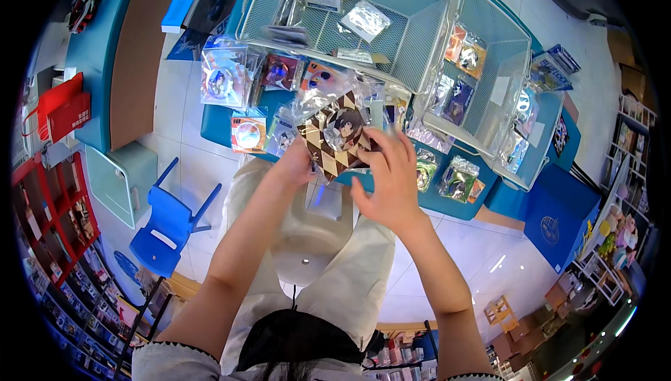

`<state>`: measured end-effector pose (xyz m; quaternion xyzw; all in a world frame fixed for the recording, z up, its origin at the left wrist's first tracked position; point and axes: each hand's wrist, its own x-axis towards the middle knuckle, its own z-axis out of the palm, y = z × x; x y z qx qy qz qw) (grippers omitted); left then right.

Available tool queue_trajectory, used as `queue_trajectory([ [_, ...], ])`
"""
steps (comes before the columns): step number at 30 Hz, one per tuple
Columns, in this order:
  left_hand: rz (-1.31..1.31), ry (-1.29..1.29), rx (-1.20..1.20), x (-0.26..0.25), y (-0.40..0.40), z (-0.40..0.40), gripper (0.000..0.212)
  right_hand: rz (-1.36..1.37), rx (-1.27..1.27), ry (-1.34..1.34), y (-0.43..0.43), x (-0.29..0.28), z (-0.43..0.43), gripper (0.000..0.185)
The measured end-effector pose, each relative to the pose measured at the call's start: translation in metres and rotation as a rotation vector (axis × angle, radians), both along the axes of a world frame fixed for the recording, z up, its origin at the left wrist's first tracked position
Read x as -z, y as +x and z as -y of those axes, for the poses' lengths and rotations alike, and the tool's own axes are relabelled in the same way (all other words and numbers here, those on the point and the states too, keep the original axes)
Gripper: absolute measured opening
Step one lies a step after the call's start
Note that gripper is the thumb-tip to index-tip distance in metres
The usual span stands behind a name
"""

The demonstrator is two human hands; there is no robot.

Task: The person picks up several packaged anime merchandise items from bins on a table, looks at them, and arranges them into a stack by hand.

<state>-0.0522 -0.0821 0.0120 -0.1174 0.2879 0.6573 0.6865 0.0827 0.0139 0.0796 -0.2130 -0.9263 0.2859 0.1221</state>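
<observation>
My left hand (300, 163) grips the lower left edge of a brown-and-cream checkered card with a round character badge (343, 128), in a clear plastic sleeve. My right hand (390, 176) is at the card's right side, fingers curved and spread, fingertips at or over its edge; whether they press on it I cannot tell. Around the card on the teal table lie more bagged badges: an orange one (248, 133) at the left, a pale stack (224, 78) behind it, a dark red one (281, 71), and green ones (460, 179) at the right.
A large wire mesh basket (419, 61) with bagged packets stands at the back. Further mesh baskets (472, 137) stand to its right. A blue box (561, 213) is beside the table's right end. A blue chair (166, 223) and a pale green bin (123, 184) stand on the left.
</observation>
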Motion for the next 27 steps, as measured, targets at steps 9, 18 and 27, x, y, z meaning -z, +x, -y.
queue_trajectory([
  [9, -0.385, -0.113, 0.1, 0.002, 0.028, -0.002, 0.04, -0.054, 0.561, -0.335, -0.003, 0.031, 0.023, 0.074],
  [18, -0.521, -0.092, -0.05, 0.023, 0.035, 0.029, 0.042, -0.349, 0.741, -0.898, 0.018, 0.058, 0.035, 0.052],
  [27, -0.367, 0.048, -0.119, 0.032, 0.046, 0.099, 0.035, -0.762, 0.681, -1.234, 0.078, 0.061, 0.104, 0.023],
])
